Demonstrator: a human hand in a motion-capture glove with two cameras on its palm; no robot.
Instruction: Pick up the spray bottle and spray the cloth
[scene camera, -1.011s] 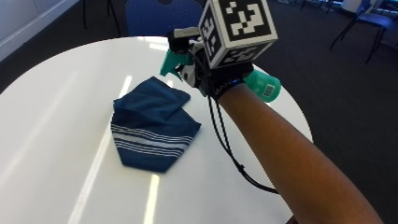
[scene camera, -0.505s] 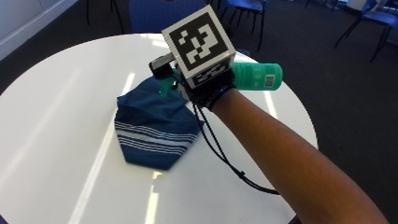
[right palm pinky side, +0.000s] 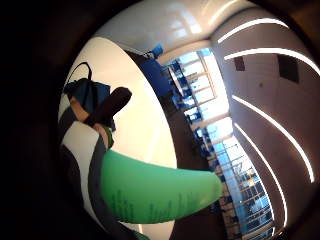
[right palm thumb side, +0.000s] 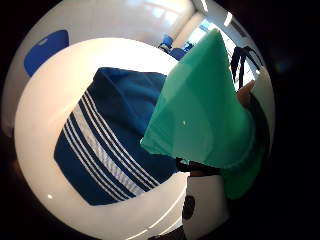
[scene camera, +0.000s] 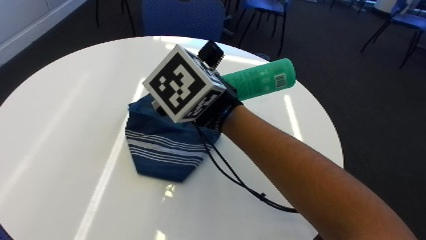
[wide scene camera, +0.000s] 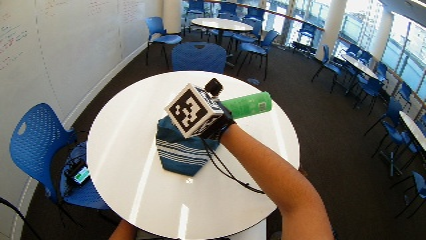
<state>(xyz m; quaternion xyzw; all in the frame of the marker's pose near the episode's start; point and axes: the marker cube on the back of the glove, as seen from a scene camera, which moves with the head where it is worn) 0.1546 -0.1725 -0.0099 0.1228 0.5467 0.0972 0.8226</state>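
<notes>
Round white table (scene camera: 60, 125) carries the striped blue cloth (scene camera: 163, 147); your gloved right hand (scene camera: 216, 107) has fingers curled round the green spray bottle (scene camera: 259, 85), lifted, tipped sideways over the cloth; pickup done, spraying apparently left.

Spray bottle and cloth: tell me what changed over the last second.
The gloved right hand kept hold of the green spray bottle and turned it: a second ago its base pointed down and to the side, now the bottle lies nearly level above the table, over the edge of the blue striped cloth. The cloth stayed bunched in the same spot on the white table.
</notes>
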